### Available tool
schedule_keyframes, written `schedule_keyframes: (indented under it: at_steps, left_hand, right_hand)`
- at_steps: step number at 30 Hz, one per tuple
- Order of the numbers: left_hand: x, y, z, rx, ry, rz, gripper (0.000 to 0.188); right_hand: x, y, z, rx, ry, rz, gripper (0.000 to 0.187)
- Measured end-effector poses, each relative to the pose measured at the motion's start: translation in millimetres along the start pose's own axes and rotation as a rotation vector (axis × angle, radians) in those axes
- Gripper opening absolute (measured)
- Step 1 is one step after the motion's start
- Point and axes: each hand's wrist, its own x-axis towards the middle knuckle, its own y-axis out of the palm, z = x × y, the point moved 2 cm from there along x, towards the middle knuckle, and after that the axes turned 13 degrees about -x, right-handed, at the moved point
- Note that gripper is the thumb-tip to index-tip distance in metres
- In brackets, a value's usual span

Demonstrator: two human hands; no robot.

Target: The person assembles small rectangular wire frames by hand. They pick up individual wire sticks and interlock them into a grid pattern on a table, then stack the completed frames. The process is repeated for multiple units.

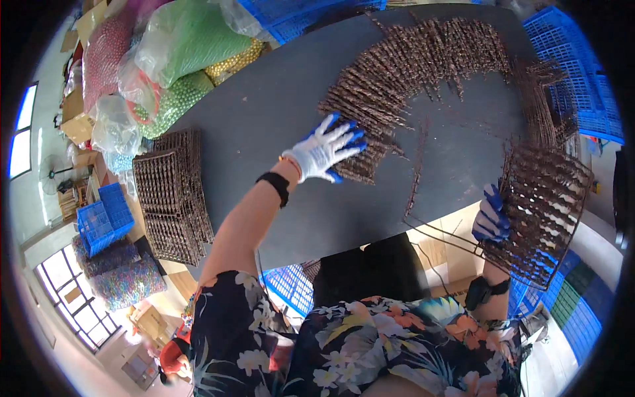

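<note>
My left hand (327, 147), in a white glove with blue fingertips, is open with its fingers spread. It lies at the near left end of a long fan of brown twisted strips (383, 76), its fingertips over the strips. At the table's right edge my right hand (491, 215), in a similar glove, is closed on the left side of a brown wire frame (546, 205) with rows of twisted strips across it. The frame is held tilted, and gaps show between its rows. One loose twisted strip (418, 169) lies apart on the table between my hands.
A stack of similar brown frames (169, 198) lies at the dark table's (264, 119) left end. More brown frames (546, 99) are at the far right. Clear bags of green beads (205, 40) sit at the back left. Blue crates (569, 59) stand beyond the right edge.
</note>
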Motion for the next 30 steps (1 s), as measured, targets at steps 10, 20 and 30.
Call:
schedule_keyframes:
  at_steps: [10, 20, 30]
  left_hand:
    - [50.4, -44.1, 66.0, 0.145, -0.132, 0.009, 0.100]
    - [-3.3, -52.1, 49.8, 0.082, -0.568, -0.102, 0.103]
    - [-170.2, 89.2, -119.7, -1.615, -1.140, -1.180, 0.055]
  right_hand:
    - [-25.2, -15.8, -19.8, 0.046, -0.054, -0.070, 0.036]
    - [19.4, 23.5, -72.8, 0.039, 0.129, 0.016, 0.037]
    - [128.3, 131.8, -182.8, 0.035, 0.610, 0.413, 0.038]
